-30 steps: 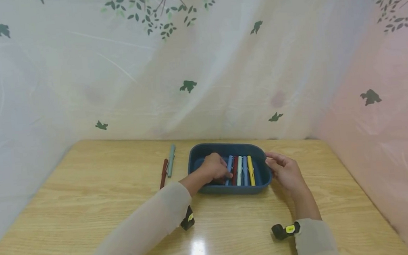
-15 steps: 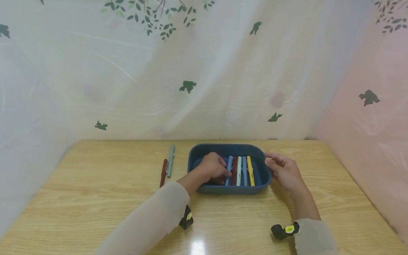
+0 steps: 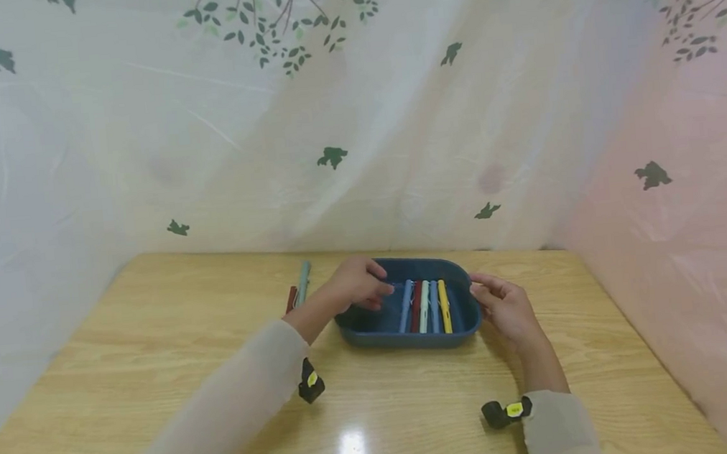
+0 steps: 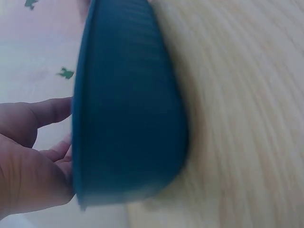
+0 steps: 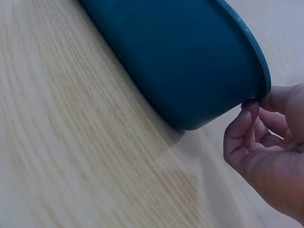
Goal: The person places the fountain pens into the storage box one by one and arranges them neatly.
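A deep blue tray point(image 3: 412, 342) with rounded corners is sitting on a wooden table point(image 3: 406, 418), and five pens are lying in its right half, side by side, pointing away from the person. From left to right they are showing as a blue pen point(image 3: 406, 308), a dark red pen point(image 3: 417, 307), a pale mint pen point(image 3: 425, 307), a second blue pen point(image 3: 435, 307) and a yellow pen point(image 3: 445, 306). All are looking slim and straight, and the yellow one is showing a clip along its side. Outside the tray, to its left, a grey-green pen point(image 3: 304, 281) and a red-brown pen point(image 3: 291, 299) are lying on the table, partly hidden by the left arm.

The left hand point(image 3: 355, 282) is hovering over the tray's left end, reaching in from the left, its fingers bent loosely, thumb apart, holding nothing. Whether it is touching the rim is hard to tell. The right hand point(image 3: 507, 308) is pinching the rim at the tray's right end between thumb and finger, its wrist angling up from below.
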`<state>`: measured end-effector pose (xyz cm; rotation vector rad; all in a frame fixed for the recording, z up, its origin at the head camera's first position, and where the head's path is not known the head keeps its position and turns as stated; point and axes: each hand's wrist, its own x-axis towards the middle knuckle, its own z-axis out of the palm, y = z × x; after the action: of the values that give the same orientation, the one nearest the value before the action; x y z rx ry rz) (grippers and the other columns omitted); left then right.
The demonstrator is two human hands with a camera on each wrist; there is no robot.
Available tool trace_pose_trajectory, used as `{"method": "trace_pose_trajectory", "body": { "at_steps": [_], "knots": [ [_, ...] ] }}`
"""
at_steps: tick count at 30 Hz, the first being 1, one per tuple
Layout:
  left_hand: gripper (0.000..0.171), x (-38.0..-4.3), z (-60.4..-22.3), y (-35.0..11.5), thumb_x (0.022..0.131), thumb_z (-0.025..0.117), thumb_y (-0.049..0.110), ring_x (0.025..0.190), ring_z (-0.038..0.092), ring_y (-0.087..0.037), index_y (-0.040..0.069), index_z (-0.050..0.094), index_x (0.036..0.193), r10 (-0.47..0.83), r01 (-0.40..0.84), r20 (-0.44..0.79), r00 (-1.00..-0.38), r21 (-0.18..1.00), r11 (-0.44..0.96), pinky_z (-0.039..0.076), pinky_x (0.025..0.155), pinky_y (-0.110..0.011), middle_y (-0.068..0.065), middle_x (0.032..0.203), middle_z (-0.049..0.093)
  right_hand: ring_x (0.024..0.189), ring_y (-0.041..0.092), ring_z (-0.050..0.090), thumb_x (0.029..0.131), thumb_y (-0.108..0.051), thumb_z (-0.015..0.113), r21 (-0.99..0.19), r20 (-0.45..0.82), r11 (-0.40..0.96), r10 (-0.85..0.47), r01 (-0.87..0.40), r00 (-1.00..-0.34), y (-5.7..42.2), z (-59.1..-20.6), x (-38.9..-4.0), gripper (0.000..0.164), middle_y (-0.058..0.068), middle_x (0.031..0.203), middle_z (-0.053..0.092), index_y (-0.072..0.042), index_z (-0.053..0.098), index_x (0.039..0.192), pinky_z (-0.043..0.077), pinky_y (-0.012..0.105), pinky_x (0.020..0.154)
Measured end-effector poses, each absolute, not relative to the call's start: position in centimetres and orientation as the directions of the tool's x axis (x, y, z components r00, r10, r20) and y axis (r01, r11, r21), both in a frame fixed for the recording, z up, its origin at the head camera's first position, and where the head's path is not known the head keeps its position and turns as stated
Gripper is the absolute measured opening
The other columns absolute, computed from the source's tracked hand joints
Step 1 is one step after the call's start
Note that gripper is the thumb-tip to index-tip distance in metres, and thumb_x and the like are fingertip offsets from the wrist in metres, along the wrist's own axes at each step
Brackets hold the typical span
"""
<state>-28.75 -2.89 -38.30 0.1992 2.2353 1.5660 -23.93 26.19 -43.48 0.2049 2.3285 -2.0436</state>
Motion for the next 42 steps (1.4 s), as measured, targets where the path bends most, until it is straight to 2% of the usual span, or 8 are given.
{"method": "trace_pose_trajectory", "body": {
  "at_steps": [5, 13, 19, 22, 26, 29, 35, 42],
  "knots": [
    [0.046, -29.1, -37.1, -5.1, 0.095, 0.071, 0.004, 0.103, 0.068, -0.043, -0.009, 0.053, 0.136, 0.359, -0.119, -0.248, -0.9, 0.931, 0.344, 0.063, 0.077, -0.036, -0.021, 0.112, 0.069, 0.088, 0.008, 0.061, 0.106, -0.023, 0.058, -0.983, -0.115, 0.133, 0.078, 0.124, -0.99, 26.1, -43.4, -23.9, 0.043, 0.002, 0.113, 0.062, -0.004, 0.054, 0.145, 0.056, 0.021, 0.074],
    [0.044, -29.7, -36.8, -8.5, 0.095, 0.071, 0.005, 0.095, 0.067, -0.036, -0.006, 0.053, 0.134, 0.298, -0.116, -0.247, -0.922, 0.911, 0.395, 0.063, 0.077, -0.036, -0.017, 0.106, 0.065, 0.085, 0.008, 0.06, 0.106, -0.022, 0.059, -0.983, -0.106, 0.141, 0.09, 0.118, -0.99, 26.2, -43.5, -24.0, 0.043, 0.001, 0.108, 0.063, -0.003, 0.056, 0.144, 0.055, 0.021, 0.072],
    [0.046, -29.3, -37.3, -11.3, 0.095, 0.07, 0.004, 0.09, 0.065, -0.029, -0.008, 0.051, 0.135, 0.271, -0.124, -0.243, -0.931, 0.912, 0.392, 0.062, 0.084, -0.04, -0.019, 0.112, 0.063, 0.084, 0.008, 0.06, 0.106, -0.02, 0.059, -0.984, -0.103, 0.135, 0.095, 0.115, -0.99, 26.1, -43.8, -24.1, 0.041, 0.0, 0.105, 0.063, -0.002, 0.056, 0.143, 0.056, 0.021, 0.071],
    [0.048, -29.4, -37.9, -12.8, 0.095, 0.07, 0.005, 0.087, 0.065, -0.026, -0.009, 0.05, 0.136, 0.253, -0.125, -0.24, -0.937, 0.908, 0.401, 0.062, 0.082, -0.037, -0.019, 0.114, 0.061, 0.085, 0.008, 0.061, 0.106, -0.019, 0.059, -0.985, -0.097, 0.136, 0.091, 0.109, -0.991, 26.2, -43.9, -24.2, 0.041, -0.001, 0.105, 0.063, -0.002, 0.056, 0.143, 0.056, 0.022, 0.072],
    [0.049, -29.2, -38.8, -14.7, 0.096, 0.07, 0.009, 0.092, 0.067, -0.03, -0.007, 0.049, 0.137, 0.23, -0.122, -0.245, -0.942, 0.888, 0.444, 0.062, 0.082, -0.036, -0.02, 0.116, 0.06, 0.087, 0.009, 0.062, 0.106, -0.022, 0.06, -0.984, -0.098, 0.14, 0.088, 0.11, -0.991, 26.3, -43.9, -24.2, 0.042, 0.0, 0.107, 0.063, -0.002, 0.056, 0.143, 0.057, 0.022, 0.074],
    [0.047, -28.9, -39.6, -15.7, 0.095, 0.07, 0.008, 0.093, 0.068, -0.03, -0.008, 0.05, 0.135, 0.208, -0.126, -0.248, -0.946, 0.875, 0.467, 0.062, 0.081, -0.037, -0.019, 0.111, 0.062, 0.089, 0.008, 0.063, 0.105, -0.023, 0.06, -0.985, -0.098, 0.135, 0.085, 0.109, -0.991, 26.3, -43.9, -24.3, 0.044, 0.0, 0.108, 0.063, -0.002, 0.056, 0.143, 0.058, 0.023, 0.075],
    [0.042, -28.4, -41.2, -17.0, 0.092, 0.073, 0.004, 0.08, 0.067, -0.021, -0.008, 0.058, 0.128, 0.147, -0.139, -0.246, -0.958, 0.847, 0.513, 0.063, 0.073, -0.034, -0.016, 0.098, 0.065, 0.089, 0.008, 0.063, 0.105, -0.023, 0.061, -0.987, -0.097, 0.122, 0.087, 0.108, -0.991, 26.2, -43.8, -24.4, 0.043, -0.001, 0.108, 0.064, -0.002, 0.056, 0.143, 0.058, 0.023, 0.075],
    [0.045, -27.5, -42.3, -18.0, 0.089, 0.076, 0.005, 0.08, 0.069, -0.021, -0.007, 0.056, 0.128, 0.138, -0.151, -0.267, -0.954, 0.823, 0.548, 0.062, 0.07, -0.032, -0.016, 0.102, 0.067, 0.09, 0.009, 0.063, 0.106, -0.022, 0.059, -0.984, -0.101, 0.135, 0.092, 0.113, -0.991, 26.1, -43.9, -24.3, 0.042, 0.001, 0.111, 0.064, -0.003, 0.056, 0.143, 0.057, 0.023, 0.076]
  ]
}}
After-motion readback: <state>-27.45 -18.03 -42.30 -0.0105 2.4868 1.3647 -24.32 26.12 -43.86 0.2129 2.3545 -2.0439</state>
